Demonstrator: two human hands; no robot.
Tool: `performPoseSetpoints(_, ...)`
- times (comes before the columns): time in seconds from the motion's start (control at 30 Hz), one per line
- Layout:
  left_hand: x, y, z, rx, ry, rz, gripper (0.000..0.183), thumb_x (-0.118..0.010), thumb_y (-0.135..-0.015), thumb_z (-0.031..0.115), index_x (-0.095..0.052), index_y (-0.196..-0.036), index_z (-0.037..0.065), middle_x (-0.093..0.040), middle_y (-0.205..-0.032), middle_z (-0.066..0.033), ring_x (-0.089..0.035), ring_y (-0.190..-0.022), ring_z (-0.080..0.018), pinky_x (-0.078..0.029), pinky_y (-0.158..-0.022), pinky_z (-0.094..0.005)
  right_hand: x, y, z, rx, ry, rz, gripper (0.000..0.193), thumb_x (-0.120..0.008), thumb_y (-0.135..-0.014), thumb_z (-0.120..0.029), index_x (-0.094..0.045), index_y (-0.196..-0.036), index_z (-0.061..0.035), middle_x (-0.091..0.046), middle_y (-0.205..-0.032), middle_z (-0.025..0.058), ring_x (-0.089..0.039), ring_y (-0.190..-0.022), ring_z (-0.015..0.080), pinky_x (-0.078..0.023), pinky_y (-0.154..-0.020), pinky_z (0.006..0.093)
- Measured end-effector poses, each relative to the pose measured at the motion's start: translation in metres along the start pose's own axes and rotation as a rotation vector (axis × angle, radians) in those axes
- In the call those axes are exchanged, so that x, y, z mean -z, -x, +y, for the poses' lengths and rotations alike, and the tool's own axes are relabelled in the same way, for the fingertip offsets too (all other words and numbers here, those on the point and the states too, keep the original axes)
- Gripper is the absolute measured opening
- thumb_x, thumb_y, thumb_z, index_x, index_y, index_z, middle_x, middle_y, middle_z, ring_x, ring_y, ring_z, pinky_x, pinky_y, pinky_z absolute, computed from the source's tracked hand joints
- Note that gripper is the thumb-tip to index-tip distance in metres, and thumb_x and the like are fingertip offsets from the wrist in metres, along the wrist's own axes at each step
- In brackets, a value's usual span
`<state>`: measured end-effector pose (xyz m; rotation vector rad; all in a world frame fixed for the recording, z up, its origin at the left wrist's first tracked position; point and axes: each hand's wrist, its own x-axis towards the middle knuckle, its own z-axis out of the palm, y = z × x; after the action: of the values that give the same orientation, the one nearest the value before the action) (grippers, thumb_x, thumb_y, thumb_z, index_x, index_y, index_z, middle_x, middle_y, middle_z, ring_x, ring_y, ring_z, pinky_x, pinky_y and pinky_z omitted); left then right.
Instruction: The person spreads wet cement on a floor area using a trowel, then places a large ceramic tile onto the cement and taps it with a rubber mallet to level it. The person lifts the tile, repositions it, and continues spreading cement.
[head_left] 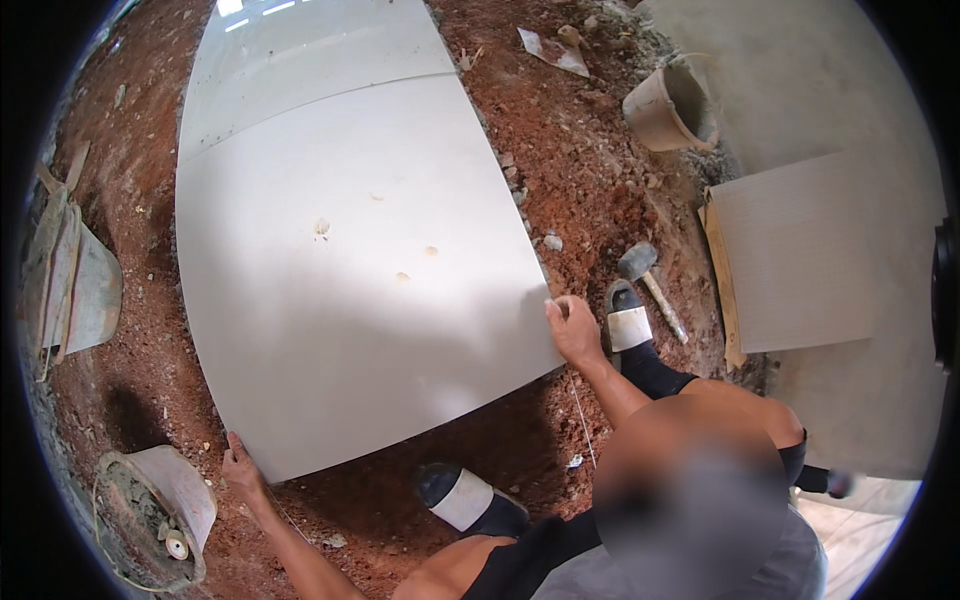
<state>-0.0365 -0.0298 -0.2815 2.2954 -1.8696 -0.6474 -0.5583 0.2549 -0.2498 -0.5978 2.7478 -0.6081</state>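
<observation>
A large, pale, glossy floor tile [370, 260] lies in front of me, its near edge above the red soil. Several small light smudges mark its face. My left hand [243, 468] is at its near left corner, fingers closed on the edge. At the near right corner my right hand [575, 330] grips the other side, thumb towards the tile's top. Both undersides of the grip are hidden. Beyond it, a second glossy tile [320, 60] meets it along a narrow seam. A thin string [583, 420] runs over the soil near my right forearm.
A rubber mallet [640, 262] lies by my right foot. Buckets stand at the upper right [665, 110], lower left [180, 490] and left [95, 290]. A grey tile [790, 260] with cardboard [722, 285] rests at right. My sandalled feet are on the red soil [560, 200].
</observation>
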Motion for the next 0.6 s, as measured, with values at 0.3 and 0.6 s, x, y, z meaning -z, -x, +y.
performPoseSetpoints(0.3, 0.019, 0.018, 0.011, -0.128, 0.554, -0.102, 0.064, -0.046, -0.098, 0.054, -0.065, -0.092, -0.007, -0.065, -0.079, -0.0123, -0.056, -0.073, -0.0178, -0.047, -0.069, -0.0347, -0.013, -0.089, -0.033, -0.176, -0.241, -0.206, 0.064, -0.047, -0.090, -0.058, -0.068, -0.100, 0.0014, -0.067, -0.099, 0.0254, -0.063, -0.099, 0.0401, -0.047, -0.087, 0.0437)
performPoseSetpoints(0.6, 0.053, 0.073, -0.006, -0.219, 0.175, -0.091, 0.060, -0.046, -0.098, 0.048, -0.056, -0.078, -0.007, -0.059, -0.066, -0.0112, -0.049, -0.059, -0.0205, -0.040, -0.058, -0.0399, 0.034, -0.077, -0.057, -0.351, -0.238, -0.094, 0.089, -0.024, -0.091, -0.071, -0.068, -0.099, 0.0051, -0.064, -0.104, 0.0318, -0.058, -0.108, 0.0439, -0.042, -0.094, 0.0472)
